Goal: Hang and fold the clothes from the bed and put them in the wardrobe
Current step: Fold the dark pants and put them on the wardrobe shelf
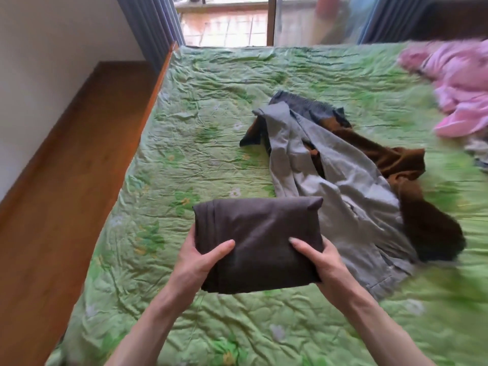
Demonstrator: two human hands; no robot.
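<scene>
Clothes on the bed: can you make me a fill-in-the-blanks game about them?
1. Both hands, left and right, hold a folded bundle that is dark ____.
2. The bedcover is ____ with flowers.
3. The grey garment lies partly on top of a ____ one.
4. The pile at the far right is ____.

Missing words: brown; green; brown; pink

- A white wall (52, 48) stands far left of the grip.
- Wooden floor (66, 167) runs below it.
- Blue-grey curtains (153, 25) flank a daylit glass door (227, 22) well beyond.
</scene>
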